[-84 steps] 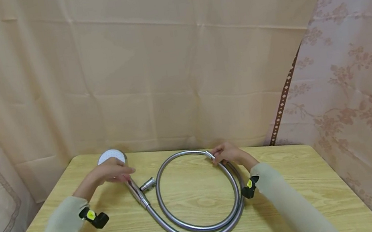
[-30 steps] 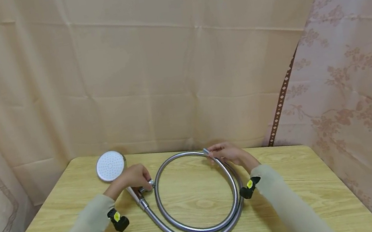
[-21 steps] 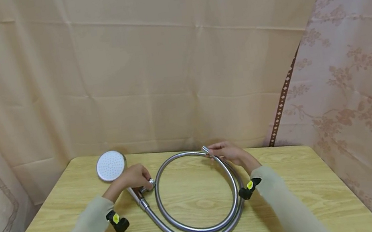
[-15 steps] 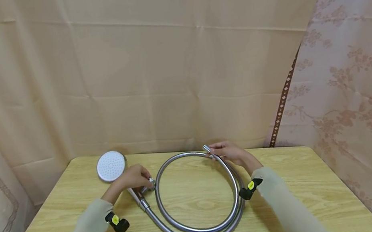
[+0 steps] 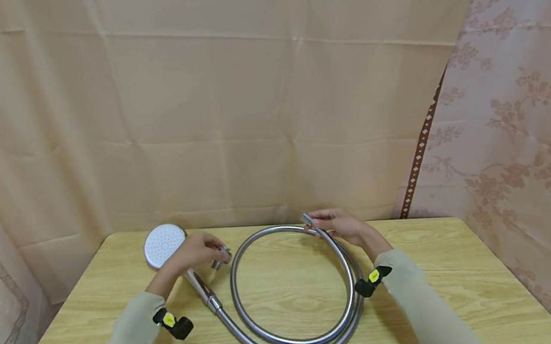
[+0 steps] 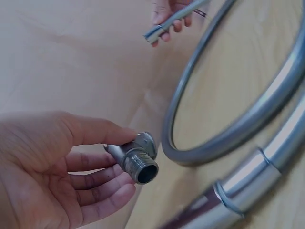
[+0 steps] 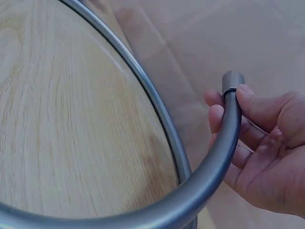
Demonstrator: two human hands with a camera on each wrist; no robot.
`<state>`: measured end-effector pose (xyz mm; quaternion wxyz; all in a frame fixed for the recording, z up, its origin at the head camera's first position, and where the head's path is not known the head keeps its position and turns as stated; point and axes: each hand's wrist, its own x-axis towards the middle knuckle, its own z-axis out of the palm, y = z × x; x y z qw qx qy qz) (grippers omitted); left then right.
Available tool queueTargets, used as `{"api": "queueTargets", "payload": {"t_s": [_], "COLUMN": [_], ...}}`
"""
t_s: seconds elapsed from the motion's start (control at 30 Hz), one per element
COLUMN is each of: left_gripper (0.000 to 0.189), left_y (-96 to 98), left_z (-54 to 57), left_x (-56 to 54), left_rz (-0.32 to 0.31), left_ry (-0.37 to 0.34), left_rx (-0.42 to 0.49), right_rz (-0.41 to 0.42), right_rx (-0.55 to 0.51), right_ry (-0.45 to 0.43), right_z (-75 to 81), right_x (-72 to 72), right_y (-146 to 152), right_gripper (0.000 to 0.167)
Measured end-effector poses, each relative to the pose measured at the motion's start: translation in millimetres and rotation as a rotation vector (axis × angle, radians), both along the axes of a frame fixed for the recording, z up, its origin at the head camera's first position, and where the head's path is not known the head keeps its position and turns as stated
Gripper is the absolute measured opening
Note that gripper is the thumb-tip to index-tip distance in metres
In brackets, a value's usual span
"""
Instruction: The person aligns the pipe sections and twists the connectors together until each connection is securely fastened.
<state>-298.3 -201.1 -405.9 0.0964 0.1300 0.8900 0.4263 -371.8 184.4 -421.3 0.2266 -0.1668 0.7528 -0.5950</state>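
A small chrome pipe fitting with a threaded end (image 6: 141, 164) is pinched between the thumb and fingers of my left hand (image 5: 195, 253), just off the table beside the shower handle. My right hand (image 5: 342, 226) holds the free end of a metal shower hose (image 5: 302, 342), its thumb by the end nut (image 7: 233, 81), which points up and away. The hose lies coiled in a loop on the table. Its other end joins the shower head (image 5: 164, 245), whose white spray face points up; my left hand hides part of the handle (image 5: 199, 284).
Everything lies on a wood-grain table (image 5: 449, 277). A beige curtain (image 5: 199, 100) hangs right behind its far edge, and a floral curtain (image 5: 533, 125) hangs on the right.
My left hand went from the shower head to the fitting, gripped it and lifted it off the table. My right hand raised the hose end slightly and tilted its nut upward.
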Motion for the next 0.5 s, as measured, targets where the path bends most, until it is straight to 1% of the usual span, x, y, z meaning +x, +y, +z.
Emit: {"api": "queueTargets", "payload": {"t_s": [0.13, 0.2, 0.33, 0.5], "left_gripper": [0.028, 0.03, 0.04, 0.043], "left_y": [4.0, 5.6, 9.8, 20.5], "left_z": [7.5, 9.7, 12.2, 16.7], "left_x": [-4.7, -6.7, -11.3, -17.8], "left_rz": [0.034, 0.058, 0.108, 0.161], "left_ry": [-0.023, -0.022, -0.041, -0.086], "left_rx": [0.119, 0.163, 0.272, 0.467], "right_rz": [0.001, -0.006, -0.014, -0.005], "right_rx": [-0.01, -0.014, -0.021, -0.057], "right_ry": [0.035, 0.045, 0.073, 0.107], "right_z": [3.2, 4.5, 6.2, 8.5], "right_x": [1.2, 2.3, 5.5, 10.0], "right_y": [1, 0, -2, -3], "right_gripper": [0.045, 0.044, 0.042, 0.042]}}
